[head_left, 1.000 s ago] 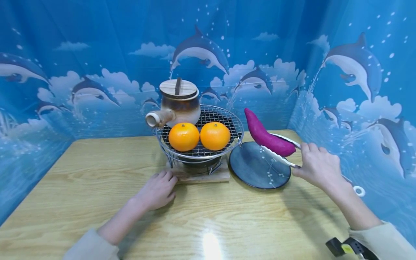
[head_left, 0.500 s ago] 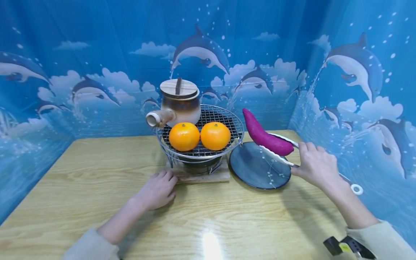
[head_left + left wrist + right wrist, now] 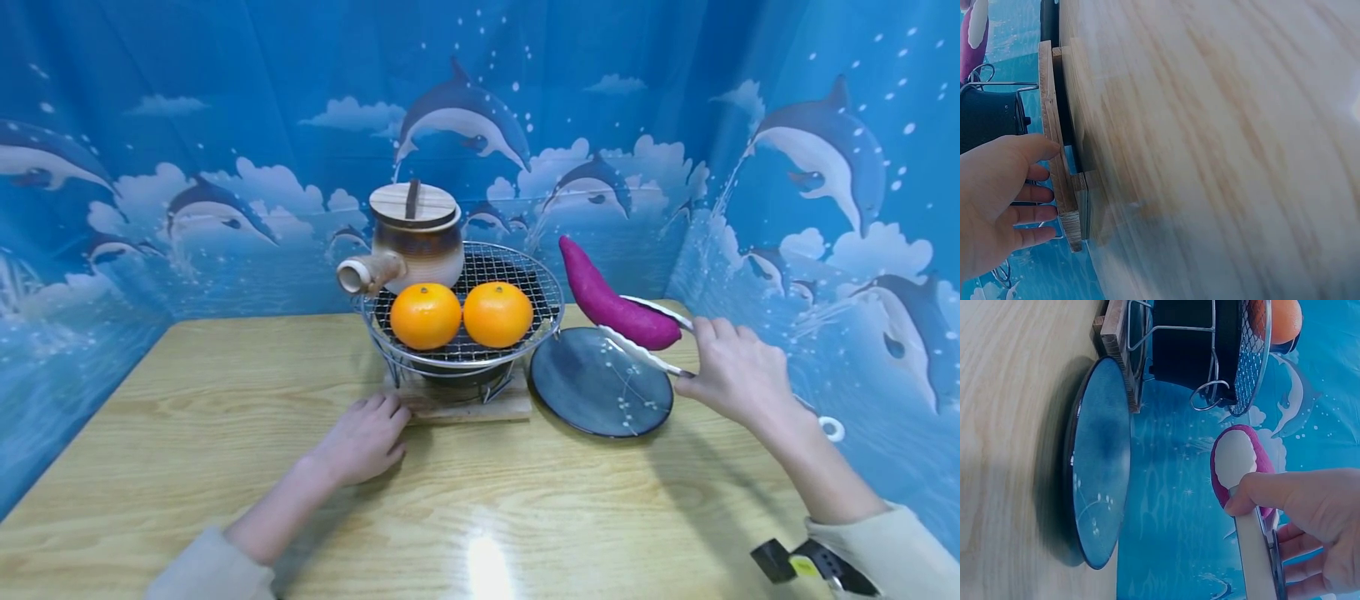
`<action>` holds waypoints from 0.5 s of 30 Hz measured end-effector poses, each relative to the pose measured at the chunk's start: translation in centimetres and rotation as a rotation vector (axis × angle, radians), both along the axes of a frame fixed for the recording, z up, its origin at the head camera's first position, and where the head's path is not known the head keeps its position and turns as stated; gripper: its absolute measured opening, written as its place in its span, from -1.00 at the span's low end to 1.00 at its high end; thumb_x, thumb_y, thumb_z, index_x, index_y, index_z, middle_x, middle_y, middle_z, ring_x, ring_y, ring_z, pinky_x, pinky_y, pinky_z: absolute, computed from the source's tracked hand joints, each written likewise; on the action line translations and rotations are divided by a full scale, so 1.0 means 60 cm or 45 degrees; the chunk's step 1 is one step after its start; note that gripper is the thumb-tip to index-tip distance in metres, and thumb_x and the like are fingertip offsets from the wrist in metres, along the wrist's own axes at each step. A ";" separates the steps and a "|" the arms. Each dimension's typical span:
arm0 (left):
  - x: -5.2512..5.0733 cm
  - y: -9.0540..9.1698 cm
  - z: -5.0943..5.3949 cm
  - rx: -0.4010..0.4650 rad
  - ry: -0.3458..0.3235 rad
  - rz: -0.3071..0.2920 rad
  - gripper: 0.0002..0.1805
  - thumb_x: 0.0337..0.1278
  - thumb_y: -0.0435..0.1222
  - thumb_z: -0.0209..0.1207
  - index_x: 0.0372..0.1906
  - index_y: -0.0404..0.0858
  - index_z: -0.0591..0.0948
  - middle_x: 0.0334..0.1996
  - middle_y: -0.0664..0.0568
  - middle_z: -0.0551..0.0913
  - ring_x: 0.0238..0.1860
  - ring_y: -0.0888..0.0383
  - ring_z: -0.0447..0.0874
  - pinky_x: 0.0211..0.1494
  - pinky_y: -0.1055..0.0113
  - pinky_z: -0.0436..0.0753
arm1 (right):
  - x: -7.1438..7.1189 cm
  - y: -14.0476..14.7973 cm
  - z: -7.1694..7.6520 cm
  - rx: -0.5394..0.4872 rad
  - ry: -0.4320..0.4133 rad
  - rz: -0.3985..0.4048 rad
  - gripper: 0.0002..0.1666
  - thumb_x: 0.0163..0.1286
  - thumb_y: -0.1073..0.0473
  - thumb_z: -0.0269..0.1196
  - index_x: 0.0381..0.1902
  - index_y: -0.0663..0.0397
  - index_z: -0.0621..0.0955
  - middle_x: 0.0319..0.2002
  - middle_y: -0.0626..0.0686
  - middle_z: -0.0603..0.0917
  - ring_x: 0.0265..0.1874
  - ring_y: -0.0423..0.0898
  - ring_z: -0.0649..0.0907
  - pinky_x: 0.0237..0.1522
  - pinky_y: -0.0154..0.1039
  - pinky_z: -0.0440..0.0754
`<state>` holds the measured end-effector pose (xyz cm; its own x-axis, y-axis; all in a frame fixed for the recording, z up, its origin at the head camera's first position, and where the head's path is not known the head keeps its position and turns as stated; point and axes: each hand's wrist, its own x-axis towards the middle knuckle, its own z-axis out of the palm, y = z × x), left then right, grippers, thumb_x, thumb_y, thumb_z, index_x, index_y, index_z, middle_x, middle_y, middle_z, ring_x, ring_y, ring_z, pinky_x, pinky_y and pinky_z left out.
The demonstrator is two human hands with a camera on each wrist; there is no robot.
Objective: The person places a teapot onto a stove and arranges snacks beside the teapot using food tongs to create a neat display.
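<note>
My right hand (image 3: 742, 367) grips a pair of tongs (image 3: 637, 348) with pale, wavy-edged heads; its thumb lies along one arm in the right wrist view. Between the tongs' heads is a purple sweet potato (image 3: 615, 304), tilted with its thin end up and to the left. It hangs above a dark round plate (image 3: 592, 387) on the table. My left hand (image 3: 367, 442) touches the left front corner of a wooden board (image 3: 468, 408). In the left wrist view its fingers (image 3: 1035, 214) are fairly straight at the board's edge.
On the board stands a small stove with a round wire grill (image 3: 510, 258). Two oranges (image 3: 424, 315) sit on the mesh before a clay teapot (image 3: 420, 254) with side handle and wooden lid. A dolphin-print curtain (image 3: 300, 125) encloses the table's back and right.
The right hand has raised the tongs and sweet potato slightly, after a small shift left. The left hand, the oranges and the teapot stay where they were.
</note>
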<state>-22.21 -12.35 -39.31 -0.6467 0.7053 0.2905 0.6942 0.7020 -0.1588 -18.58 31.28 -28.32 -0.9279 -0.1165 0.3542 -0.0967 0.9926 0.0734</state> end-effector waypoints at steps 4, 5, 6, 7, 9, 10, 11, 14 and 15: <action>-0.001 0.001 0.000 0.002 0.009 0.002 -0.71 -0.09 -0.20 0.27 -0.31 -0.29 0.50 -0.32 -0.10 0.48 -0.24 -0.06 0.49 -0.25 0.09 0.51 | -0.002 -0.001 0.009 0.005 -0.029 -0.003 -0.10 -0.17 -0.12 0.41 0.00 0.39 0.37 -0.23 0.34 0.49 -0.37 0.27 0.50 -0.76 0.02 0.31; -0.001 0.001 0.000 0.003 0.012 0.002 -0.71 -0.09 -0.20 0.27 -0.31 -0.29 0.50 -0.32 -0.10 0.48 -0.24 -0.06 0.49 -0.24 0.09 0.52 | -0.002 -0.001 0.011 0.004 -0.040 -0.005 -0.09 -0.16 -0.12 0.41 0.01 0.39 0.37 -0.22 0.35 0.49 -0.36 0.27 0.50 -0.75 0.02 0.32; -0.001 0.001 0.000 0.003 0.015 0.003 -0.71 -0.09 -0.19 0.27 -0.31 -0.29 0.50 -0.32 -0.09 0.48 -0.24 -0.06 0.49 -0.24 0.09 0.52 | -0.003 -0.001 0.014 0.004 -0.049 -0.005 -0.09 -0.15 -0.12 0.41 0.02 0.39 0.37 -0.22 0.35 0.49 -0.35 0.27 0.50 -0.75 0.02 0.33; -0.001 0.001 0.000 0.004 0.018 0.002 -0.71 -0.09 -0.20 0.26 -0.31 -0.29 0.50 -0.32 -0.09 0.48 -0.25 -0.06 0.49 -0.24 0.09 0.52 | -0.003 -0.001 0.016 0.003 -0.060 -0.008 -0.08 -0.15 -0.11 0.41 0.04 0.39 0.37 -0.21 0.34 0.49 -0.35 0.26 0.51 -0.74 0.02 0.33; -0.001 0.001 0.000 0.004 0.021 0.000 -0.71 -0.09 -0.20 0.26 -0.32 -0.29 0.50 -0.33 -0.09 0.48 -0.26 -0.05 0.48 -0.25 0.09 0.52 | -0.003 -0.002 0.021 -0.001 -0.082 -0.009 -0.09 -0.14 -0.10 0.41 0.06 0.38 0.37 -0.19 0.34 0.49 -0.34 0.25 0.51 -0.73 0.01 0.34; -0.001 0.001 0.000 0.004 0.020 -0.001 -0.72 -0.09 -0.20 0.26 -0.32 -0.30 0.50 -0.33 -0.09 0.48 -0.26 -0.05 0.48 -0.24 0.09 0.52 | -0.003 -0.002 0.023 -0.003 -0.089 -0.007 -0.09 -0.13 -0.09 0.41 0.06 0.38 0.37 -0.19 0.34 0.50 -0.34 0.25 0.51 -0.72 0.02 0.35; -0.001 0.001 0.000 0.003 0.019 -0.001 -0.72 -0.09 -0.20 0.26 -0.32 -0.30 0.49 -0.33 -0.09 0.47 -0.27 -0.05 0.48 -0.25 0.09 0.52 | -0.003 -0.002 0.025 -0.005 -0.097 -0.007 -0.09 -0.13 -0.09 0.41 0.07 0.38 0.37 -0.18 0.34 0.50 -0.34 0.25 0.51 -0.71 0.03 0.36; 0.000 0.001 0.000 -0.002 0.014 -0.002 -0.72 -0.09 -0.21 0.26 -0.32 -0.30 0.49 -0.34 -0.09 0.47 -0.28 -0.05 0.48 -0.26 0.09 0.52 | -0.004 -0.003 0.032 -0.006 -0.106 -0.001 -0.10 -0.12 -0.08 0.40 0.08 0.38 0.37 -0.17 0.34 0.50 -0.34 0.25 0.51 -0.70 0.03 0.37; 0.000 0.001 0.000 -0.005 0.012 -0.001 -0.71 -0.09 -0.20 0.26 -0.32 -0.30 0.49 -0.34 -0.09 0.47 -0.28 -0.05 0.48 -0.26 0.09 0.52 | -0.004 -0.003 0.035 -0.005 -0.106 0.001 -0.10 -0.11 -0.08 0.39 0.08 0.38 0.37 -0.17 0.35 0.50 -0.34 0.24 0.51 -0.70 0.03 0.38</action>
<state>-22.23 -12.31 -39.33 -0.6434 0.7068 0.2940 0.6933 0.7009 -0.1678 -18.81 31.11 -26.23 -0.9540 -0.1160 0.2766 -0.1030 0.9928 0.0611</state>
